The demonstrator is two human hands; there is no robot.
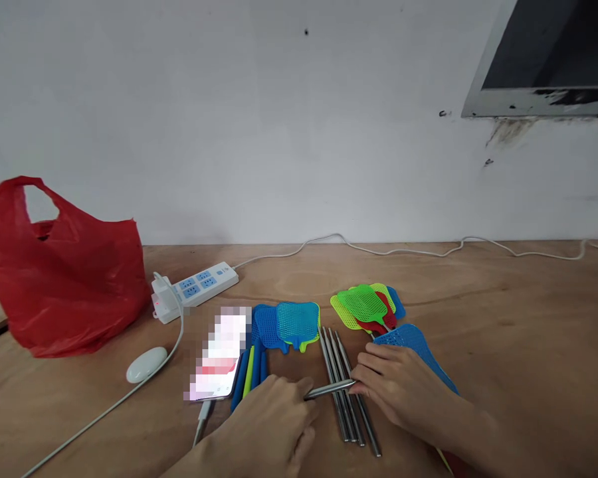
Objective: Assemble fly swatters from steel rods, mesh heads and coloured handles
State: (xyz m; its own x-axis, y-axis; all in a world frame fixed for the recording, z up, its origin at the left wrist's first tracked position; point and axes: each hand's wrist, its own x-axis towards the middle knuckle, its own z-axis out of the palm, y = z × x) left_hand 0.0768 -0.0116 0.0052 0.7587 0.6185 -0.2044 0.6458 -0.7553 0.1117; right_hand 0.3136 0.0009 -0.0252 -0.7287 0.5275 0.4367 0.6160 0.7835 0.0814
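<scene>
My left hand (274, 421) is closed around one end of a short stretch of metal rod (326, 390). At the rod's other end, the fingers of my right hand (391, 378) pinch it. The rod slants across several thin metal rods (341, 372) that lie side by side on the table. A blue mesh fly swatter head (418, 342) shows behind my right hand and wrist, partly hidden; I cannot tell whether it touches the hand. Blue and yellow-green handle tubes (249, 372) lie left of my left hand. Beyond them rest loose blue swatter heads (299, 322), with a yellow-green one beneath.
Green, yellow, red and blue fly swatters (363, 304) overlap at the back right. A lit phone (224, 355) with a cable lies left of the handles. Farther left are a white power strip (199, 289), a white mouse-shaped object (147, 365) and a red plastic bag (70, 279).
</scene>
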